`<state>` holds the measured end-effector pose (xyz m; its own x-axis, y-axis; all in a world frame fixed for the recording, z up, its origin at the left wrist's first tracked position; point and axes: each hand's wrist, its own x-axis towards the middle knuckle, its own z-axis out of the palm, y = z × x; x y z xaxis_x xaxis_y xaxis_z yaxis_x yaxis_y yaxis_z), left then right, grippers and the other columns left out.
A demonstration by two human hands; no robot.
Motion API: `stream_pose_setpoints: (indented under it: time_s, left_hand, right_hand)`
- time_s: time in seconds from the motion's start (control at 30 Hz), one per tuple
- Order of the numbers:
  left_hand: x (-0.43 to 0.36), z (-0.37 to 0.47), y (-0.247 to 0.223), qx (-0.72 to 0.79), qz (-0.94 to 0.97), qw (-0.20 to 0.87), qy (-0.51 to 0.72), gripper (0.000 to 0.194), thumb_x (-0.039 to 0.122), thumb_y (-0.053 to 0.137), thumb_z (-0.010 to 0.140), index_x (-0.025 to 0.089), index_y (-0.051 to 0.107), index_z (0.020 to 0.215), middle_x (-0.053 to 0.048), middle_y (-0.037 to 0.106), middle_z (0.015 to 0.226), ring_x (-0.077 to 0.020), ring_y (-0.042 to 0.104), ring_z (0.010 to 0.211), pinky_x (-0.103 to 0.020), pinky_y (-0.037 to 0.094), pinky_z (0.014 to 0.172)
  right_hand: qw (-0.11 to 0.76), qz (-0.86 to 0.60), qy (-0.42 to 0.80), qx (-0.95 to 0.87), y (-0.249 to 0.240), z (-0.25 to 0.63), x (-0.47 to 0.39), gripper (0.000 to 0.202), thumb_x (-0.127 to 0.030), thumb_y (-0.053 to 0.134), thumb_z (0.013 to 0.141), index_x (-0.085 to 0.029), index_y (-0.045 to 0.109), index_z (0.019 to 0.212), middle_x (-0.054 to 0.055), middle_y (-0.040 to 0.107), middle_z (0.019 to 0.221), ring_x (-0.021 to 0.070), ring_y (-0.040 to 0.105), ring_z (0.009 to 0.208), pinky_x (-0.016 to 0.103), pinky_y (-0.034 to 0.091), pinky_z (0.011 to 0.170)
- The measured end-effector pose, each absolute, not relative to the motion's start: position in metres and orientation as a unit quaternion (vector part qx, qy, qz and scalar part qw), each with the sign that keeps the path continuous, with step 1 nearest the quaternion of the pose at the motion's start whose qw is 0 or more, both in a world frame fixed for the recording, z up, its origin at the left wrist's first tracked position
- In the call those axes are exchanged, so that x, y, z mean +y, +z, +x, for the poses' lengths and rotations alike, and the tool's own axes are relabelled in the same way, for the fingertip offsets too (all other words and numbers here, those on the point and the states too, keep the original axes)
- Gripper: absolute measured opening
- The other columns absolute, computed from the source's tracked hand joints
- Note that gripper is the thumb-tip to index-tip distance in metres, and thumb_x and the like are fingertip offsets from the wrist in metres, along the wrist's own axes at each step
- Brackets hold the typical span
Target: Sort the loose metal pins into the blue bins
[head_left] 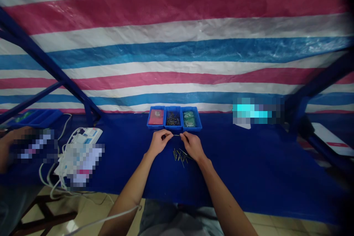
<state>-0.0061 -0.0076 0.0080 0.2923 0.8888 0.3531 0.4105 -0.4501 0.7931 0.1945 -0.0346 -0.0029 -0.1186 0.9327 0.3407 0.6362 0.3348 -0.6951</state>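
Observation:
Between my two hands a thin metal pin (176,135) is stretched level, just in front of the bins. My left hand (159,142) pinches its left end between thumb and fingertips. The right end sits in the pinch of my right hand (193,145). Below them on the blue tabletop lies a loose pile of similar thin, brass-coloured pins (181,155), pointing in various directions. Many dark metal pieces (173,118) fill the middle blue bin (173,128); they are too small to make out exactly.
The left bin (156,127) holds something pink, the right bin (191,129) green-and-white pieces. A white power strip (92,135) with tangled cables lies left. At the far left is another person's hand (13,136). Blue frame bars (49,57) and a striped tarp (177,55) rise behind.

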Motion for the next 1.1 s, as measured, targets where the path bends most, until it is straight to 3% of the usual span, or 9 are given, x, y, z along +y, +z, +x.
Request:
stream_pose_setpoints:
  time_s: [0.17, 0.33, 0.5, 0.6, 0.7, 1.1]
  left_hand:
    - [0.003, 0.000, 0.018, 0.497, 0.664, 0.273, 0.488, 0.028, 0.040, 0.066, 0.089, 0.013, 0.076, 0.086, 0.000, 0.063, 0.060, -0.0118, 0.056, 0.055, -0.021, 0.042, 0.059]
    - [0.018, 0.005, 0.031, 0.551, 0.648, 0.233, 0.472, 0.034, 0.039, 0.068, 0.087, 0.019, 0.074, 0.114, 0.007, 0.051, 0.049, -0.0093, 0.048, 0.048, -0.019, 0.040, 0.058]
    - [0.002, -0.007, 0.023, 0.521, 0.672, 0.250, 0.464, 0.028, 0.040, 0.064, 0.090, 0.016, 0.076, 0.097, 0.007, 0.043, 0.050, -0.0083, 0.039, 0.048, -0.020, 0.035, 0.055]
    - [-0.010, -0.014, 0.016, 0.479, 0.720, 0.312, 0.393, 0.028, 0.039, 0.063, 0.091, 0.016, 0.077, 0.099, 0.004, 0.053, 0.055, -0.0089, 0.044, 0.051, -0.020, 0.036, 0.057]
    - [-0.013, -0.017, 0.014, 0.423, 0.768, 0.370, 0.308, 0.027, 0.038, 0.067, 0.089, 0.019, 0.077, 0.105, -0.001, 0.067, 0.076, -0.0098, 0.050, 0.059, -0.021, 0.039, 0.061]
    - [-0.013, -0.021, 0.007, 0.339, 0.839, 0.368, 0.213, 0.016, 0.029, 0.066, 0.092, 0.025, 0.080, 0.099, -0.004, 0.069, 0.101, -0.0135, 0.064, 0.083, -0.022, 0.045, 0.076]
  right_hand:
    - [0.411, -0.553, 0.215, -0.692, -0.005, 0.197, -0.033, 0.038, -0.041, 0.037, 0.104, -0.021, 0.058, 0.080, 0.003, 0.068, 0.072, 0.0161, 0.061, 0.062, 0.024, 0.036, 0.060]
    - [0.417, -0.553, 0.220, -0.687, -0.005, 0.198, -0.032, 0.037, -0.040, 0.039, 0.103, -0.021, 0.059, 0.080, 0.003, 0.068, 0.073, 0.0158, 0.061, 0.061, 0.023, 0.036, 0.059]
    - [0.423, -0.564, 0.219, -0.674, -0.003, 0.198, -0.033, 0.038, -0.042, 0.039, 0.103, -0.021, 0.059, 0.079, 0.003, 0.067, 0.072, 0.0159, 0.059, 0.060, 0.024, 0.036, 0.057]
    - [0.428, -0.569, 0.216, -0.668, -0.004, 0.199, -0.033, 0.038, -0.042, 0.039, 0.103, -0.021, 0.059, 0.079, 0.003, 0.066, 0.072, 0.0161, 0.059, 0.060, 0.024, 0.037, 0.058]
    - [0.437, -0.565, 0.217, -0.666, -0.006, 0.199, -0.032, 0.038, -0.041, 0.039, 0.103, -0.021, 0.060, 0.080, 0.003, 0.067, 0.072, 0.0161, 0.059, 0.061, 0.024, 0.038, 0.060]
    - [0.451, -0.562, 0.238, -0.651, -0.006, 0.199, -0.032, 0.039, -0.043, 0.039, 0.103, -0.021, 0.059, 0.078, 0.000, 0.059, 0.061, 0.0151, 0.056, 0.055, 0.024, 0.038, 0.059]
